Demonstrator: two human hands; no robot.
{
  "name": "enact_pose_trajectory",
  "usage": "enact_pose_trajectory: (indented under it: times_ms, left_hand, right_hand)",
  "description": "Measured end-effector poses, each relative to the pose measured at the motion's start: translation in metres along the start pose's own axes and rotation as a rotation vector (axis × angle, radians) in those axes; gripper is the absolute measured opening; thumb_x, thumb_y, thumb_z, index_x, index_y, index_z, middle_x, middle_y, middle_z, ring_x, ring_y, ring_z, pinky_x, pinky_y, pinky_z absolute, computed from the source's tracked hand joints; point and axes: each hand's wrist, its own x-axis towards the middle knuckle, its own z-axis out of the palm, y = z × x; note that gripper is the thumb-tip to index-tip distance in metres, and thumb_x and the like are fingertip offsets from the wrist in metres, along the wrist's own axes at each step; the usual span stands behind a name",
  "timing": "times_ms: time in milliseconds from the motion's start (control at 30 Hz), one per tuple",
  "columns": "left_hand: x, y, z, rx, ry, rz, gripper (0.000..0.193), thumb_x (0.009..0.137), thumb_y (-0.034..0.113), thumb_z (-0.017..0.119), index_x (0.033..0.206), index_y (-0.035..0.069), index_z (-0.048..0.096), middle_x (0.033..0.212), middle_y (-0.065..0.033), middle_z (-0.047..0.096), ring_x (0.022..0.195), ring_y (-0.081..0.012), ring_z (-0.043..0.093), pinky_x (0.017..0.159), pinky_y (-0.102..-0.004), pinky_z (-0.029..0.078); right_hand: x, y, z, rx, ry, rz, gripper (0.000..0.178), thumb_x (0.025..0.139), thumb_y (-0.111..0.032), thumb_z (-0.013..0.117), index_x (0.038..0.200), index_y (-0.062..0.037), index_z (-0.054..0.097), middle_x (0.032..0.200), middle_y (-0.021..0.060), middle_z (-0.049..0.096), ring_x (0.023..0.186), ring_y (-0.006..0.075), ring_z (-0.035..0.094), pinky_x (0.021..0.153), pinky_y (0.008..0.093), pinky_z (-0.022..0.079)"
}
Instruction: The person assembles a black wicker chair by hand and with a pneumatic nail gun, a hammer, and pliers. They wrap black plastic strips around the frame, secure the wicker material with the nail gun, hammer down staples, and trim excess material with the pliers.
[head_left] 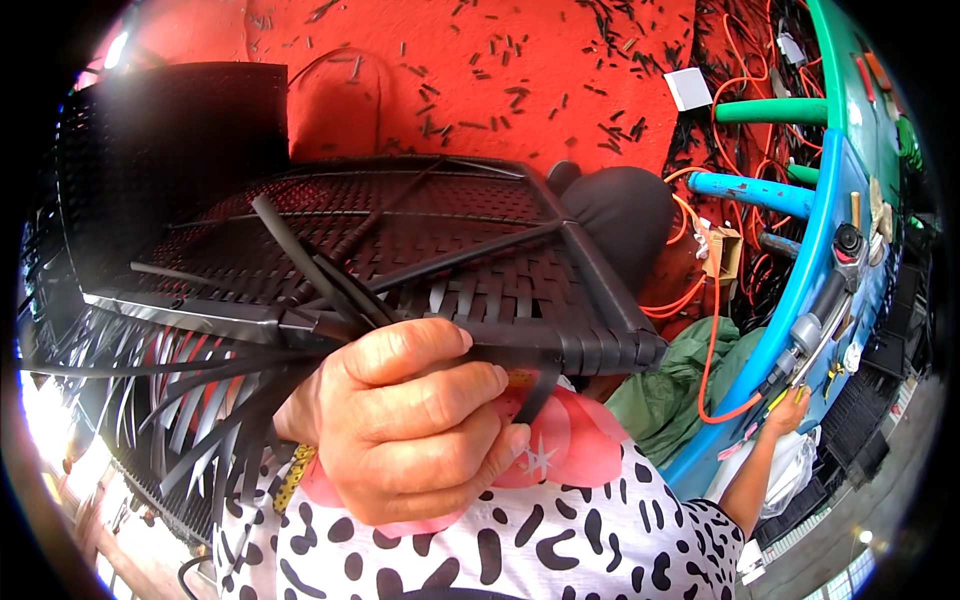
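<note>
- The left hand is held up at the near centre, its fingers curled tightly inward.
- The left wrist is placed to the left of the knuckles.
- The right forearm is stretched out to the right.
- The right hand is seen too small for its grip to be told.

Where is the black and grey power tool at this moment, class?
In the head view, the power tool lies at the right on the blue table, just beyond the person's right hand, with an orange hose at its near end.
</note>
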Motion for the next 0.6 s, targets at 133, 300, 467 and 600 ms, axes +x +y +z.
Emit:
enact_pose_trajectory:
  times_ms: [133,300,467,600]
  left_hand:
    - [-0.001,0.002,0.000,0.005,0.037,-0.002,0.012,0.056,0.007,0.067,0.065,0.002,0.060,0.064,-0.0043,0.051,0.062,-0.0206,0.059,0.056,-0.0345,0.045]
    - [-0.006,0.004,0.005,-0.038,0.167,-0.038,0.012,0.057,0.003,0.066,0.060,0.000,0.055,0.061,-0.0072,0.051,0.055,-0.0225,0.057,0.050,-0.0330,0.040]
    - [-0.005,0.007,-0.005,-0.009,0.033,-0.117,0.018,0.067,0.006,0.066,0.084,0.005,0.061,0.068,-0.0013,0.049,0.067,-0.0193,0.063,0.053,-0.0292,0.041]
    - [0.010,-0.009,-0.004,-0.137,0.025,-0.023,0.021,0.069,0.007,0.066,0.088,0.003,0.060,0.072,-0.0053,0.053,0.065,-0.0243,0.061,0.049,-0.0317,0.039]
  right_hand:
    - [0.002,0.002,0.005,-0.019,0.010,-0.031,0.048,0.089,-0.038,0.048,0.125,-0.0071,0.053,0.123,0.0150,0.056,0.114,0.0329,0.051,0.096,0.0383,0.038]
    - [0.013,0.029,0.018,-0.003,0.083,-0.057,0.052,0.085,-0.042,0.049,0.124,-0.0076,0.055,0.117,0.0190,0.059,0.106,0.0365,0.055,0.090,0.0420,0.041]
    - [0.013,0.015,0.015,0.019,0.071,-0.049,0.047,0.085,-0.037,0.051,0.121,-0.0081,0.056,0.114,0.0194,0.059,0.104,0.0365,0.055,0.089,0.0417,0.041]
    - [0.038,0.099,0.023,-0.223,0.270,-0.390,0.040,0.085,-0.029,0.057,0.119,-0.0074,0.057,0.116,0.0173,0.060,0.107,0.0344,0.055,0.092,0.0403,0.041]
